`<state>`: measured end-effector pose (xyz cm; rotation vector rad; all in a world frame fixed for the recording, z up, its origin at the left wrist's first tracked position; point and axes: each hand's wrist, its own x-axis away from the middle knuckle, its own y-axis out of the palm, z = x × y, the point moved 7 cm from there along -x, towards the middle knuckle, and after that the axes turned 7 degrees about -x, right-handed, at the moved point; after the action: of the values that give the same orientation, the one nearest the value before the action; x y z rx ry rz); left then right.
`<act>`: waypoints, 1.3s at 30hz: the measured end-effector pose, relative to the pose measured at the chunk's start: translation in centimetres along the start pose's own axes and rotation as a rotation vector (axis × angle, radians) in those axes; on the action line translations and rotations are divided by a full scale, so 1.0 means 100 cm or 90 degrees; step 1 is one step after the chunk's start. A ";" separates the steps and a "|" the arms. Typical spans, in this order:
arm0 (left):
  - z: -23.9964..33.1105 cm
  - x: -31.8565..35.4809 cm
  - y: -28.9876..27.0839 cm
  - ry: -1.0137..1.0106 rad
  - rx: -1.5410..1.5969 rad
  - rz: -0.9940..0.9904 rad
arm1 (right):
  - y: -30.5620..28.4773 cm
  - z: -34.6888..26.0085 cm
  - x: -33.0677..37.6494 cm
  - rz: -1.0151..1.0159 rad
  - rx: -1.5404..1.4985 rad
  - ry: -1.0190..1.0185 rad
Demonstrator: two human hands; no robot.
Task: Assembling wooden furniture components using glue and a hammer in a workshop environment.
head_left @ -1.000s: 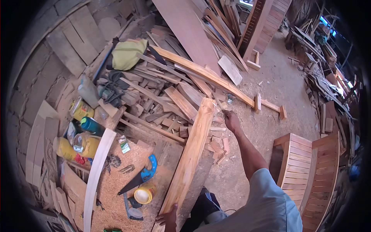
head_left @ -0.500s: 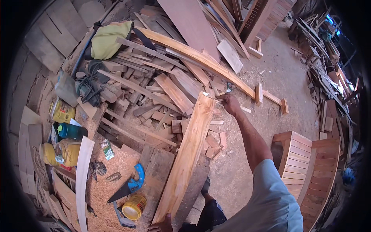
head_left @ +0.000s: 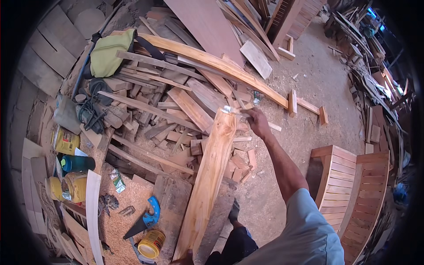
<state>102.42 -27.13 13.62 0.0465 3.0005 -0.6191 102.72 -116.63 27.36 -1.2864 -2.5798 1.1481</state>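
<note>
A long wooden plank (head_left: pixel 207 176) slants across the middle, over a worn timber bench (head_left: pixel 223 210). White paste-like stuff (head_left: pixel 227 109) lies on its far end. Closed around a thin, pale stick-like tool (head_left: pixel 240 115), my right hand (head_left: pixel 258 123) works beside that end; the tool's exact kind is too small to make out. My left hand (head_left: pixel 188 258) holds the plank's near end at the lower edge of the head view, mostly cut off. Left of the plank lie a blue-handled handsaw (head_left: pixel 149 215) and a yellow tub (head_left: pixel 151 244).
Offcuts (head_left: pixel 176 137) pile up beyond the bench. On the left stand yellow containers (head_left: pixel 75 186), a teal bottle (head_left: pixel 77 163) and a corded power tool (head_left: pixel 90 112). A curved pale board (head_left: pixel 93 212) rises nearby. A slatted wooden bench (head_left: pixel 340 181) stands at right.
My right hand and the tool have shifted slightly left at the plank's far end, where more white stuff shows. The left hand has slipped lower, nearly out of view. The whole view has shifted a little.
</note>
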 end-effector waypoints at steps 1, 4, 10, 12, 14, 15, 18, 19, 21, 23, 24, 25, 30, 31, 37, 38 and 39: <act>0.003 0.000 -0.007 -0.012 0.021 0.009 | -0.003 0.008 0.006 -0.020 -0.027 0.016; 0.002 0.009 -0.018 -0.037 0.074 0.035 | -0.021 0.035 0.014 -0.048 0.006 0.049; -0.007 0.042 -0.028 0.103 0.669 -0.519 | 0.000 0.037 0.000 -0.044 0.031 -0.012; -0.020 0.029 -0.052 0.061 0.754 -0.633 | 0.003 0.038 0.009 0.007 0.034 -0.121; -0.011 0.012 -0.085 -0.001 0.739 -0.687 | -0.029 0.122 0.015 -0.046 -0.038 -0.014; -0.006 0.000 -0.101 -0.040 0.755 -0.707 | -0.050 0.162 0.011 -0.068 -0.100 0.117; -0.066 -0.011 -0.095 -0.169 0.769 -0.708 | -0.018 0.110 0.018 -0.118 -0.061 0.004; -0.084 -0.007 -0.089 -0.211 0.764 -0.718 | -0.003 0.080 0.022 -0.140 -0.020 -0.026; -0.100 0.008 -0.087 -0.200 0.755 -0.721 | 0.010 0.046 0.035 -0.172 0.026 -0.073; -0.099 -0.004 -0.114 -0.200 0.766 -0.736 | -0.005 0.091 0.039 -0.239 0.057 0.061; -0.090 -0.018 -0.132 -0.182 0.781 -0.732 | -0.025 0.117 0.037 -0.225 0.076 0.044; -0.071 -0.023 -0.140 -0.135 0.787 -0.725 | -0.058 0.144 0.022 -0.189 0.116 0.023; -0.074 0.023 -0.101 -0.229 0.695 -0.779 | 0.009 0.096 0.031 -0.065 -0.082 0.125; -0.078 0.015 -0.117 -0.229 0.703 -0.772 | 0.004 0.082 0.021 -0.053 -0.071 0.149; -0.051 0.011 -0.085 -0.187 0.738 -0.672 | -0.018 0.058 0.002 -0.093 -0.188 0.210; -0.056 0.009 -0.089 -0.185 0.762 -0.674 | -0.011 0.062 0.000 -0.148 -0.192 0.212; -0.059 0.007 -0.095 -0.181 0.758 -0.671 | -0.003 0.065 -0.003 -0.205 -0.196 0.213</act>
<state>100.91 -33.45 22.72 -1.3912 1.7416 -2.0765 100.52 -120.82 22.93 -0.9491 -2.6348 0.4540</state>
